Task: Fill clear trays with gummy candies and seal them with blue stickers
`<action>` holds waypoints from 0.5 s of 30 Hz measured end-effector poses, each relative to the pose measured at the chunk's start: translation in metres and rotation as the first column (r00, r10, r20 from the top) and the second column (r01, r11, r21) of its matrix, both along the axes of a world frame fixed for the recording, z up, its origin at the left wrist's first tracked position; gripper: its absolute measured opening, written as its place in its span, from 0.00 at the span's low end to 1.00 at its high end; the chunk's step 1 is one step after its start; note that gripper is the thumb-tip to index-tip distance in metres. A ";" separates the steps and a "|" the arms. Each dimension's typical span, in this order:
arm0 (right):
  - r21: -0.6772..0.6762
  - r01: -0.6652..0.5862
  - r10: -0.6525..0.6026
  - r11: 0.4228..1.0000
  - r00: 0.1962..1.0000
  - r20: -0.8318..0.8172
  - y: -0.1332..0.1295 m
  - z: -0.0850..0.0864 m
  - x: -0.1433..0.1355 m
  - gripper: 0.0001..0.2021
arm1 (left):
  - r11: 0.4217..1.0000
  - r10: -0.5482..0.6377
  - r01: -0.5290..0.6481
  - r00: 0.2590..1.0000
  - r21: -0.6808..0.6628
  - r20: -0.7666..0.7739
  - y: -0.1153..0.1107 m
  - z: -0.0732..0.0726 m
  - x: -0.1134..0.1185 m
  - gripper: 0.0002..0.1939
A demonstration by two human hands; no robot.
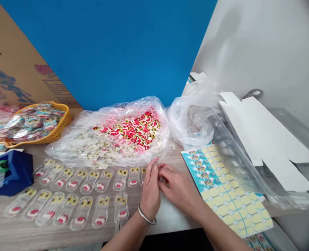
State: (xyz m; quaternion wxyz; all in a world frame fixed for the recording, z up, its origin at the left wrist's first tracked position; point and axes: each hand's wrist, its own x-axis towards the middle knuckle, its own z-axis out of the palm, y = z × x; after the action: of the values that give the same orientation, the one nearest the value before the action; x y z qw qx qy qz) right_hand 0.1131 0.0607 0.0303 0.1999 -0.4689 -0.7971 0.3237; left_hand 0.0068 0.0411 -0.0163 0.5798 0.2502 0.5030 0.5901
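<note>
Hands [163, 182] beside sticker sheet [229, 186]

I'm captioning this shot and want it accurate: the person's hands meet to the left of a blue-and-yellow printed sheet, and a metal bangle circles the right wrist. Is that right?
Not quite. The head view shows the metal bangle on the left wrist; the left hand and right hand do meet left of the blue-and-yellow printed sheet.

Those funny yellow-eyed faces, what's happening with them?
Someone's left hand and right hand meet beside the clear plastic faces, fingers close together; I can't tell if they hold anything. The faces lie in two rows on the table. Behind them, a see-through bag holds loose red, white and yellow bits.
</note>
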 end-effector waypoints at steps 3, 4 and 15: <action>-0.082 -0.095 0.081 0.992 0.984 -0.161 0.047 -0.001 -0.010 0.06 | 0.994 0.104 -0.101 0.992 -0.046 0.073 0.009 0.006 -0.023 0.19; -0.063 -0.090 0.079 0.994 0.985 -0.153 0.066 -0.003 -0.013 0.07 | 0.991 0.124 -0.118 0.987 -0.071 0.098 0.012 0.009 -0.032 0.19; 0.168 -0.067 -0.033 0.984 0.847 0.531 0.180 -0.040 -0.061 0.11 | 0.963 0.188 -0.126 0.947 -0.239 0.260 0.032 0.016 -0.066 0.17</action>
State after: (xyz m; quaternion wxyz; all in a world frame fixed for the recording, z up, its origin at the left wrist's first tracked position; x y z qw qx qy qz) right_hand 0.0525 0.2405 -0.0099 0.0102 -0.5129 -0.8513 0.1100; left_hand -0.0593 0.0733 0.0000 0.6200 0.0574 0.4961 0.6051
